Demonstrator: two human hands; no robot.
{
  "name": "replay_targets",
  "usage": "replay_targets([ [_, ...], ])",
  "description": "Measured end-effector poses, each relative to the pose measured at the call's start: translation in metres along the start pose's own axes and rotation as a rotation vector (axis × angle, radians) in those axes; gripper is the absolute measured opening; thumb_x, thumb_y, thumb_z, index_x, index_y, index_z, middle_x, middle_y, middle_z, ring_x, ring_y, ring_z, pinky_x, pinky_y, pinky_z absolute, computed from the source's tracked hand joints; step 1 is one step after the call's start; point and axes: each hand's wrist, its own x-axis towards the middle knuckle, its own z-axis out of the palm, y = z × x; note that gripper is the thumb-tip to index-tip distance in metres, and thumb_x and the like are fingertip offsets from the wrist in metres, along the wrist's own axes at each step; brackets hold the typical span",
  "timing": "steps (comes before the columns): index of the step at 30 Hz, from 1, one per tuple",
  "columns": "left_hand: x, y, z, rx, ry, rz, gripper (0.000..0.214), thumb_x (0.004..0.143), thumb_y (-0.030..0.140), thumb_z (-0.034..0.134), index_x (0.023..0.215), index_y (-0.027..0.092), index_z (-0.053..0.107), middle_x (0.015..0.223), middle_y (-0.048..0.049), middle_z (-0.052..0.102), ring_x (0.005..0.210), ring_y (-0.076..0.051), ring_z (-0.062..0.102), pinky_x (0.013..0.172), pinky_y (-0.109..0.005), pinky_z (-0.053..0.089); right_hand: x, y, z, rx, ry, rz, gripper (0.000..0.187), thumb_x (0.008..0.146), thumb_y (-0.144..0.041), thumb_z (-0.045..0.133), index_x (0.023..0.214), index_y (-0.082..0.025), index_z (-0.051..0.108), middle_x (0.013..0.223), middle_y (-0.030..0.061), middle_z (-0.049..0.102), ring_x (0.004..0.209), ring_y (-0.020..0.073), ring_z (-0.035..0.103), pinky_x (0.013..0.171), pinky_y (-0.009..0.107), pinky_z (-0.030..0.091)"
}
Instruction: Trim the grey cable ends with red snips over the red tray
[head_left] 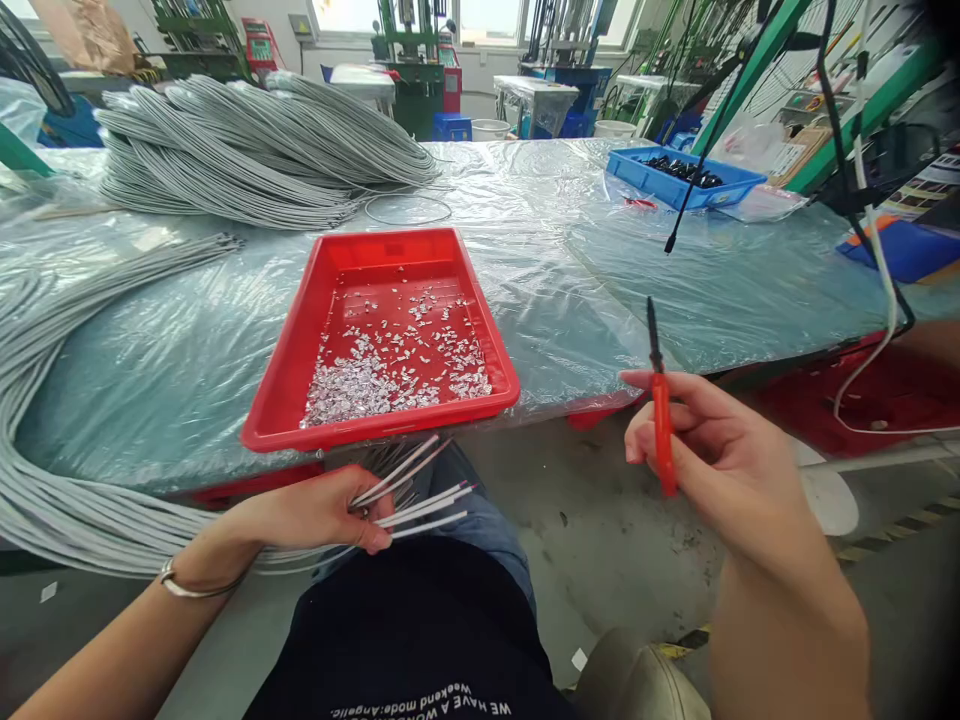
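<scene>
Several white cable ends (427,505) fan out of my left hand (341,510), whose fingers are closed around them in front of my lap. The rest of that grey-white cable bundle (97,515) runs left and curves up onto the table. Away to the right, my right hand (697,440) grips a small pair of snips (663,420) with red-orange handles and dark blades pointing up. Just beyond my left hand, a red tray (382,432) at the table's edge holds many small shiny clear or silvery bits (360,380).
A large coil of grey cable (247,150) lies at the back left of the plastic-covered table (555,300). Toward the back right stands a blue tray (637,180) with black parts. A black cable with a plug (671,240) hangs near it. Green machines (409,80) stand behind.
</scene>
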Motion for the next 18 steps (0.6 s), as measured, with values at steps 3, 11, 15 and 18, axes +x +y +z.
replay_targets([
  [3, -0.006, -0.001, 0.000, -0.112, -0.048, 0.032, 0.019, 0.072, 0.032, 0.064, 0.073, 0.014, 0.060, 0.063, 0.0025, 0.059, 0.060, -0.013, 0.053, 0.055, -0.020, 0.040, 0.001, 0.005, 0.012, 0.016, -0.065, 0.024, 0.026, 0.080, -0.019, 0.059, 0.106, -0.020, 0.059, 0.060, -0.0047, 0.057, 0.045, 0.0072, 0.045, 0.038, 0.013, 0.037],
  [11, -0.017, -0.004, 0.004, -0.245, -0.019, 0.081, 0.018, 0.070, 0.032, 0.066, 0.070, 0.014, 0.060, 0.058, 0.0036, 0.055, 0.055, -0.011, 0.047, 0.052, -0.020, 0.036, -0.011, 0.016, 0.054, 0.133, -0.299, 0.190, 0.031, 0.077, -0.014, 0.062, 0.105, -0.020, 0.054, 0.071, -0.0028, 0.060, 0.059, 0.0108, 0.056, 0.052, 0.018, 0.046],
  [15, -0.022, -0.005, 0.004, -0.219, 0.001, 0.103, 0.019, 0.071, 0.032, 0.064, 0.071, 0.014, 0.060, 0.060, 0.0021, 0.058, 0.056, -0.012, 0.049, 0.052, -0.020, 0.037, -0.019, 0.016, 0.071, 0.154, -0.383, 0.189, 0.032, 0.077, -0.014, 0.062, 0.108, -0.021, 0.054, 0.080, 0.0006, 0.064, 0.070, 0.0145, 0.061, 0.058, 0.023, 0.050],
  [18, -0.024, -0.005, 0.007, -0.132, 0.027, 0.121, 0.020, 0.072, 0.035, 0.063, 0.071, 0.014, 0.061, 0.059, 0.0026, 0.057, 0.055, -0.012, 0.048, 0.050, -0.020, 0.036, -0.021, 0.017, 0.077, 0.157, -0.411, 0.191, 0.036, 0.076, -0.015, 0.064, 0.110, -0.022, 0.053, 0.086, 0.0023, 0.065, 0.079, 0.0174, 0.063, 0.063, 0.025, 0.052],
])
